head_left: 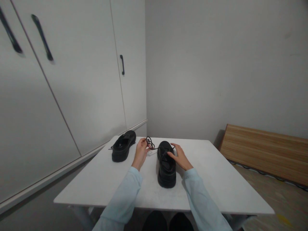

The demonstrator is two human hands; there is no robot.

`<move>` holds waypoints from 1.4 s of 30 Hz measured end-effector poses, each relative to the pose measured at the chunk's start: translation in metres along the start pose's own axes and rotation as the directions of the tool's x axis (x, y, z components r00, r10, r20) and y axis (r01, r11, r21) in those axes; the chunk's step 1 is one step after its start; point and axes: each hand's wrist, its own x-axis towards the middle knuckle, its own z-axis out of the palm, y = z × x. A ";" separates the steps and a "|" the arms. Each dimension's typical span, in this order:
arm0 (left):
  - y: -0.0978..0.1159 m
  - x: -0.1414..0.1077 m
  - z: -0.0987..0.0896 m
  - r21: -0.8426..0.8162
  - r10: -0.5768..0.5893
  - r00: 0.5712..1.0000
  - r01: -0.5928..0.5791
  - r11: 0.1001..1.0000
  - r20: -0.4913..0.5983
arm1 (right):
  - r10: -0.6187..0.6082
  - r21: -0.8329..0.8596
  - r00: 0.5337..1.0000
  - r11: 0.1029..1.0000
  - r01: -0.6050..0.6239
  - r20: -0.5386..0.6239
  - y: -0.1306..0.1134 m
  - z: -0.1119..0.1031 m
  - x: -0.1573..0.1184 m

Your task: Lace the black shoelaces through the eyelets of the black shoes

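Note:
A black lace-up shoe [166, 175] stands on the white table in front of me, toe pointing away and heel towards me. My left hand [141, 150], just left of the shoe, is closed on a looped bunch of black shoelace [149, 141]. From there the lace runs across to the shoe's eyelets. At the shoe's right upper edge is my right hand [180, 156], its thumb on the tongue area and a finger near the far right side, gripping the shoe. Its other fingers are partly hidden. The second black shoe [122, 149] stands farther left, with its lace ends hanging out.
The white table [216, 189] stretches on both sides of the shoes. White cabinets [79, 73] with dark handles stand on the left, and a grey wall [216, 64] closes the back. A wooden board [264, 150] leans against the wall at the right.

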 end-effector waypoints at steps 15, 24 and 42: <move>0.003 -0.014 -0.005 0.827 0.054 0.881 -0.460 0.322 0.469 | 0.013 -0.023 1.000 1.000 -0.014 -0.019 0.000 0.001 0.001; 0.008 -0.016 -0.008 0.913 -0.107 0.909 -0.390 0.124 0.403 | 0.007 -0.011 1.000 1.000 -0.007 -0.026 0.003 0.002 0.001; 0.023 -0.002 -0.019 0.895 0.645 0.760 -0.233 0.380 -0.076 | 0.014 0.027 1.000 1.000 -0.014 -0.008 0.003 0.003 0.001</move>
